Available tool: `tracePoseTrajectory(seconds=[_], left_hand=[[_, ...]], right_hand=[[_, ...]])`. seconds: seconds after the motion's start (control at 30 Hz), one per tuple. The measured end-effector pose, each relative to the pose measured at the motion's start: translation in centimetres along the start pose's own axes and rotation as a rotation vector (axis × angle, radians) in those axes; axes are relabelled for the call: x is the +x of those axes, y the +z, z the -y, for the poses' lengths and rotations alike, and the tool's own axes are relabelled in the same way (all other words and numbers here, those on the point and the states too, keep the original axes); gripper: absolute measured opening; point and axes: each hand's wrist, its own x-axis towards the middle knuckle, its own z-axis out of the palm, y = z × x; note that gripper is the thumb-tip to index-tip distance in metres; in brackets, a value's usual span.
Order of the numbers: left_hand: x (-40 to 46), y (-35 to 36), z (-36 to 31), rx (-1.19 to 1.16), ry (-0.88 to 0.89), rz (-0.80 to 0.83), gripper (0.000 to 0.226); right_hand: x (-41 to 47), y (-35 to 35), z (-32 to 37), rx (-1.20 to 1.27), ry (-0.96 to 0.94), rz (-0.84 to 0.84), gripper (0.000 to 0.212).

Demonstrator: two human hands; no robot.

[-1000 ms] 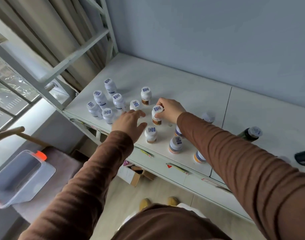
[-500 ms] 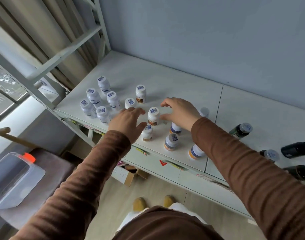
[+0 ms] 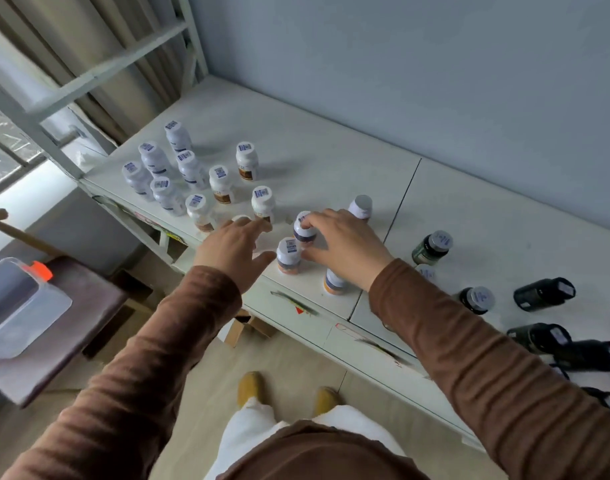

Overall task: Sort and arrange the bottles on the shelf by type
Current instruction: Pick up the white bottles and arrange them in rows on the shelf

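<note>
Several white bottles stand on the white shelf (image 3: 331,161). A blue-labelled group (image 3: 158,168) stands at the far left, and brown-labelled ones (image 3: 247,161) are beside it. My right hand (image 3: 341,247) closes its fingers around a white bottle with a dark band (image 3: 303,227). Another white bottle (image 3: 288,255) stands just in front of it, and a further one (image 3: 334,282) sits under my wrist. My left hand (image 3: 232,251) hovers with fingers spread above a bottle (image 3: 241,219) that it mostly hides. Dark bottles (image 3: 431,247) stand and lie at the right.
Several black bottles (image 3: 544,294) lie on their sides at the shelf's right end. A grey wall (image 3: 435,81) backs the shelf. A clear plastic box (image 3: 16,306) rests on a stool at the lower left. A metal rack frame (image 3: 99,71) rises at the left.
My right hand let go of the brown-labelled bottle, shifted right and closed on the dark-banded white bottle. My left hand stays hovering, and the view has shifted right.
</note>
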Motion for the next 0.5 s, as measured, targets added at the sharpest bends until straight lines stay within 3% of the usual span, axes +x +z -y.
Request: tracePoseTrajectory(seconds=[0.33,0.5], left_hand=[[-2.4,3.5,-1.2,-0.030,-0.205,0.109,0.046],[-2.5,4.3,-0.7,-0.052,-0.207,0.136,0.046]], right_hand=[[1.3,3.2,-0.1,-0.037,-0.070,0.107,0.044],[2.5,5.1,0.4,-0.044,-0.048,0.121,0.036]])
